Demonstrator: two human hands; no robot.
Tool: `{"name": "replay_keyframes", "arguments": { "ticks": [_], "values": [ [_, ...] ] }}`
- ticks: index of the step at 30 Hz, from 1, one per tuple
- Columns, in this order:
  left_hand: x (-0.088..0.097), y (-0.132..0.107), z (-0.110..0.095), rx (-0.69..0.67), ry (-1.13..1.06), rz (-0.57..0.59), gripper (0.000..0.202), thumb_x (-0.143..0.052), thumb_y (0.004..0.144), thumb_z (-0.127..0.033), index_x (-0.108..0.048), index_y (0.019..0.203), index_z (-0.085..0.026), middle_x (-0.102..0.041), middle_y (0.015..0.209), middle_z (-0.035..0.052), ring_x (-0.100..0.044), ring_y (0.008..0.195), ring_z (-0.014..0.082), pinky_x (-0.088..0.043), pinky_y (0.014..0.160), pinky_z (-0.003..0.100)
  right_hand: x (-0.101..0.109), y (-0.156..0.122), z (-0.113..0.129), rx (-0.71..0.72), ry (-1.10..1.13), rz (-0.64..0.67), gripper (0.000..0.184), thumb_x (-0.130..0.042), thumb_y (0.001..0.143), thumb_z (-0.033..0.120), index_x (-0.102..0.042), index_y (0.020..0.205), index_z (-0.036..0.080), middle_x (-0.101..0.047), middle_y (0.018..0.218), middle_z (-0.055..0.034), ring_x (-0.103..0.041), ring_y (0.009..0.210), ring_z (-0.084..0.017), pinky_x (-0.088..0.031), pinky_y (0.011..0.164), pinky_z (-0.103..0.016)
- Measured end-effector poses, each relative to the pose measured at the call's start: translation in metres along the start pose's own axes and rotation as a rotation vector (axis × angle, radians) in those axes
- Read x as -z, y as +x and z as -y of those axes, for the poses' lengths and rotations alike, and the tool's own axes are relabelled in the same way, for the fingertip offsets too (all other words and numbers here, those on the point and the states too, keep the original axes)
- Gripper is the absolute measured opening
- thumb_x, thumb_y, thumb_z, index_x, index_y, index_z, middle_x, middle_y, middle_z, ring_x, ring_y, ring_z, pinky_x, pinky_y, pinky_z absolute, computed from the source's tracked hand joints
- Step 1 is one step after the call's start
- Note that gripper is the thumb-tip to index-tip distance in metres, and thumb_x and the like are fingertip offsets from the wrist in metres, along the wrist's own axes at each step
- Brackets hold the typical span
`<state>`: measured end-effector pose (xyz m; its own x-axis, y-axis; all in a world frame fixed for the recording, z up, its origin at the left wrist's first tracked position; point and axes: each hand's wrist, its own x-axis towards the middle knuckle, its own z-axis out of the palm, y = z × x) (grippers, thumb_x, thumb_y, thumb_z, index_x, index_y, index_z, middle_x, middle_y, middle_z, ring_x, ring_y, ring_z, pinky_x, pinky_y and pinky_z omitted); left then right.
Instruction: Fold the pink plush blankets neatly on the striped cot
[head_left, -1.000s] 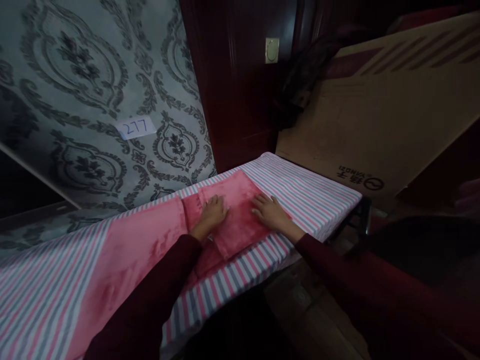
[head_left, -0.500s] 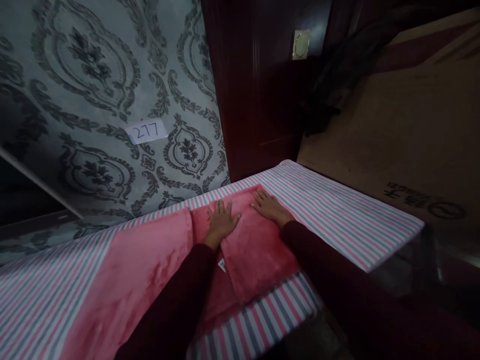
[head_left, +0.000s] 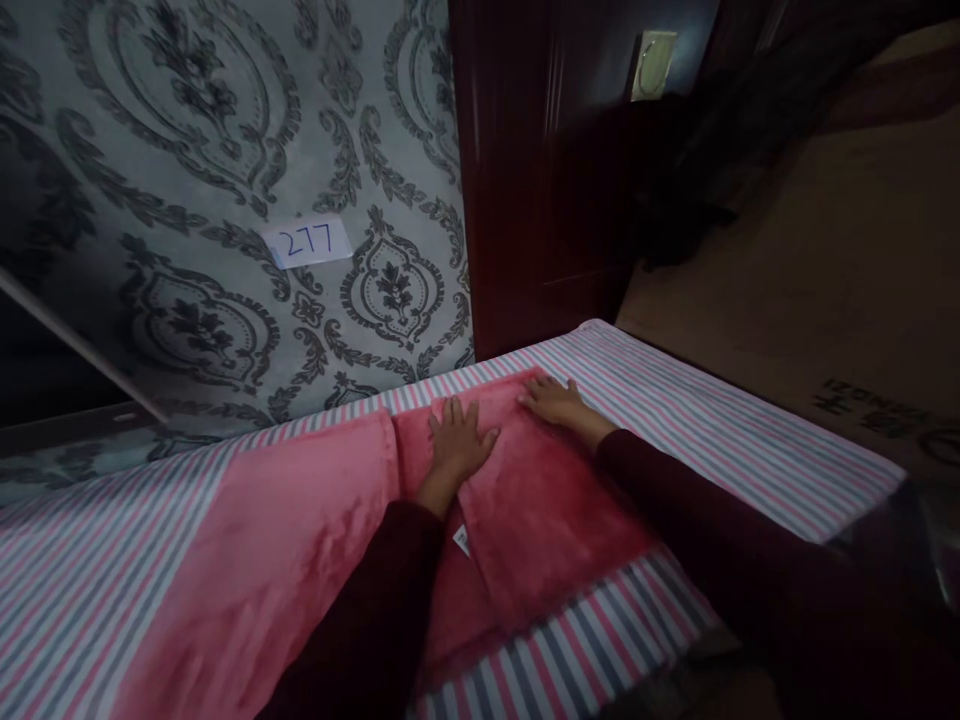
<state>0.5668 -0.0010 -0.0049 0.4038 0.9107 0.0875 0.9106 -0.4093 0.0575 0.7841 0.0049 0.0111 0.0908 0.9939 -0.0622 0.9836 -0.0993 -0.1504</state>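
Note:
A plush pink-red blanket [head_left: 555, 520] lies partly folded on a striped cloth, its left part flat and its right part doubled over. My left hand [head_left: 459, 440] rests on the folded part near its left edge, fingers spread. Higher and to the right, my right hand [head_left: 553, 402] presses on the far right corner of the fold, fingers stretched out. A small white label [head_left: 461, 540] shows beside the fold's edge, below my left wrist. Dark red sleeves cover both arms and hide parts of the blanket.
The pink, white and grey striped cloth [head_left: 705, 410] covers the surface under the blanket. Behind it stand a patterned wall with a paper marked 277 [head_left: 311, 242] and a dark red door [head_left: 517, 200]. A large cardboard box [head_left: 787, 280] is at the right.
The view has shifted, so most things appear farther right. My right hand has turned slightly, its fingers now pointing more leftward at the fold's corner. Both hands stay on the blanket.

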Motion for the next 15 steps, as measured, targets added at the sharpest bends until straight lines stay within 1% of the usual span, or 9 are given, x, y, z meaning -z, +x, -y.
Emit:
{"name": "replay_keyframes", "arguments": {
  "ticks": [1, 3, 6, 8, 10, 12, 15],
  "values": [
    [0.0, 0.0, 0.0, 0.002, 0.008, -0.006, 0.076, -0.034, 0.102, -0.063, -0.033, 0.164, -0.019, -0.024, 0.173, 0.0187, -0.015, 0.162, 0.0338, -0.015, 0.127, 0.062, 0.002, 0.005, 0.003, 0.011, -0.02, -0.036, 0.063, -0.031, 0.107, 0.051, -0.041, 0.161, 0.02, -0.029, 0.171, -0.0152, -0.025, 0.158, -0.034, -0.019, 0.125, -0.064],
    [0.001, -0.001, 0.0, 0.014, 0.004, 0.0, 0.078, -0.034, 0.101, -0.064, -0.032, 0.165, -0.019, -0.021, 0.174, 0.0184, -0.012, 0.163, 0.0333, -0.014, 0.128, 0.061, 0.0, 0.013, 0.007, 0.036, -0.042, -0.092, 0.064, -0.029, 0.107, 0.051, -0.039, 0.162, 0.02, -0.026, 0.173, -0.014, -0.022, 0.159, -0.033, -0.018, 0.126, -0.06],
    [0.004, 0.0, 0.0, 0.067, -0.037, 0.063, 0.083, -0.035, 0.1, -0.067, -0.028, 0.166, -0.018, -0.015, 0.174, 0.0197, -0.006, 0.163, 0.0354, -0.014, 0.127, 0.062, -0.016, 0.02, 0.004, 0.022, 0.005, -0.081, 0.067, -0.024, 0.108, 0.054, -0.03, 0.166, 0.02, -0.02, 0.175, -0.012, -0.016, 0.161, -0.03, -0.02, 0.128, -0.054],
    [0.006, 0.001, 0.0, 0.096, -0.055, 0.105, 0.086, -0.035, 0.099, -0.067, -0.025, 0.167, -0.016, -0.012, 0.175, 0.0203, -0.003, 0.163, 0.0366, -0.014, 0.127, 0.062, -0.027, 0.022, -0.001, 0.002, 0.049, -0.076, 0.07, -0.021, 0.108, 0.056, -0.026, 0.168, 0.021, -0.018, 0.175, -0.0114, -0.014, 0.162, -0.029, -0.021, 0.127, -0.053],
    [0.007, 0.001, -0.001, 0.107, -0.057, 0.126, 0.086, -0.034, 0.099, -0.067, -0.023, 0.167, -0.014, -0.011, 0.175, 0.0207, -0.001, 0.163, 0.0368, -0.013, 0.127, 0.062, -0.033, 0.023, -0.005, -0.004, 0.071, -0.087, 0.071, -0.02, 0.107, 0.058, -0.025, 0.168, 0.022, -0.016, 0.176, -0.011, -0.012, 0.162, -0.029, -0.021, 0.127, -0.053],
    [0.007, 0.002, -0.001, 0.113, -0.053, 0.136, 0.087, -0.033, 0.099, -0.067, -0.023, 0.167, -0.014, -0.01, 0.175, 0.0207, -0.001, 0.163, 0.0369, -0.012, 0.127, 0.063, -0.035, 0.023, -0.006, -0.006, 0.085, -0.092, 0.071, -0.02, 0.107, 0.059, -0.027, 0.168, 0.023, -0.017, 0.176, -0.0102, -0.012, 0.162, -0.029, -0.02, 0.128, -0.052],
    [0.006, 0.003, -0.001, 0.117, -0.05, 0.14, 0.088, -0.032, 0.099, -0.068, -0.023, 0.167, -0.013, -0.01, 0.175, 0.0208, 0.0, 0.163, 0.0371, -0.012, 0.127, 0.063, -0.032, 0.023, -0.005, -0.013, 0.108, -0.082, 0.072, -0.021, 0.107, 0.06, -0.026, 0.168, 0.023, -0.016, 0.176, -0.0094, -0.01, 0.162, -0.029, -0.018, 0.129, -0.051]
  ]
}}
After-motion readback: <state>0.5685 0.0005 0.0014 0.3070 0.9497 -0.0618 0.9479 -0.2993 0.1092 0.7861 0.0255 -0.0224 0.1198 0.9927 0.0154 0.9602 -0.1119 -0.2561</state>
